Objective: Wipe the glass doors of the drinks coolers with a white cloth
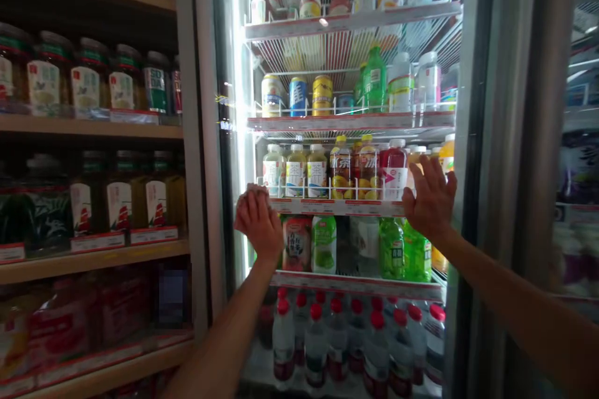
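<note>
Crumpled greyish-pink cloth: before the left front corner of the white wire-fronted shelf; no clear long axis.
Left hand: nearer; fingers bunched, cloth beneath them.
Right hand: fingers spread, before the shelf's right end.

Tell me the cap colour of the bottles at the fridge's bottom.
Red caps, best seen in the head view.

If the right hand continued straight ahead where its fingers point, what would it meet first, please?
Probably the door glass, as faint reflections suggest; depth is unclear, so the right hand may already touch it. Behind stand bottles.
</note>
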The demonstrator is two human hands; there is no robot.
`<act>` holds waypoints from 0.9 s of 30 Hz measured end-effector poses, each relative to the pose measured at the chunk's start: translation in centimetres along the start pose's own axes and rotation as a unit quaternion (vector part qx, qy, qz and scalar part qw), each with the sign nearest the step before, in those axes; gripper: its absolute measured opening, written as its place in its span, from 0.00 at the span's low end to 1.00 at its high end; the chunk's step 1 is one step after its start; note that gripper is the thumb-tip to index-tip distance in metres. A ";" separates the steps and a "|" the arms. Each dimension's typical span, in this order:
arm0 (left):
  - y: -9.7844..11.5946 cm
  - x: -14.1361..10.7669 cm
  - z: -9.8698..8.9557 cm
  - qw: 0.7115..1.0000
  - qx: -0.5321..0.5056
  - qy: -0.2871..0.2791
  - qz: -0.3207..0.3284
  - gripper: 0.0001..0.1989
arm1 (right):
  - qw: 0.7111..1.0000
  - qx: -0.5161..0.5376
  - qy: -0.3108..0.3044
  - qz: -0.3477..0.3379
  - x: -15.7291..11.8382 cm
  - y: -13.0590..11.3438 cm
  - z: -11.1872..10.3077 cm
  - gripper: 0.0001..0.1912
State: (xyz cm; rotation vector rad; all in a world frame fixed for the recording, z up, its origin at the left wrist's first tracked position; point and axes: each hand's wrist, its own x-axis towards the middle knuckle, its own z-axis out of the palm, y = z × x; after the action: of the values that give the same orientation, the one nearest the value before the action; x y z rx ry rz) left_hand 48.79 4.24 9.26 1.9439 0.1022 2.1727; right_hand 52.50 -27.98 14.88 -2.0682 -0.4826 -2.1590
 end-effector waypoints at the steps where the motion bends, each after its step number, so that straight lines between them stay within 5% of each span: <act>1: 1.2 -0.6 0.0 0.999 -0.017 -0.020 0.046 0.23 | 1.000 -0.001 -0.001 0.001 0.0 0.0 0.0 0.29; 4: 5.1 -3.4 0.1 0.954 -0.088 -0.111 0.264 0.20 | 1.000 0.001 0.003 -0.004 0.0 0.1 0.0 0.29; 6: 5.4 -4.6 0.1 0.932 -0.100 -0.132 0.322 0.20 | 1.000 0.002 0.010 -0.015 0.0 0.3 0.1 0.29; 8: 3.1 -4.8 -0.1 0.949 -0.075 -0.117 0.284 0.20 | 1.000 0.001 0.017 -0.021 -0.1 0.3 0.1 0.28; 11: -1.6 -3.7 -0.3 0.991 -0.011 -0.042 0.129 0.23 | 0.999 -0.006 0.026 -0.019 0.0 0.2 0.2 0.29; 14: -2.2 -3.7 -0.4 0.999 0.009 -0.005 0.039 0.26 | 0.999 -0.013 0.031 -0.017 0.0 0.0 0.2 0.28; 16: 0.1 -5.0 -0.5 0.994 -0.014 -0.041 0.095 0.25 | 0.999 -0.009 0.029 -0.010 0.0 -0.1 0.1 0.27; 19: 3.4 -7.9 -0.9 0.947 -0.072 -0.118 0.289 0.22 | 1.000 0.003 0.022 -0.002 0.0 -0.1 0.0 0.26; 22: 1.9 -9.4 -1.5 0.902 -0.090 -0.161 0.390 0.21 | 1.000 0.006 0.021 -0.011 0.0 0.1 0.0 0.27; 24: -1.4 -8.9 -1.9 0.915 -0.072 -0.156 0.366 0.22 | 1.000 0.002 0.025 -0.018 0.0 0.1 0.2 0.28; 27: -5.1 -7.1 -1.8 0.980 -0.007 -0.079 0.183 0.26 | 0.999 -0.005 0.036 -0.023 -0.1 0.1 0.3 0.28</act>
State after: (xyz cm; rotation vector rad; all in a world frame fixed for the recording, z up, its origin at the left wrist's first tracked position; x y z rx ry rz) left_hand 48.29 7.86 1.11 2.2659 -0.3208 2.2051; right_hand 52.86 -28.00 14.84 -1.9964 -0.5161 -2.2565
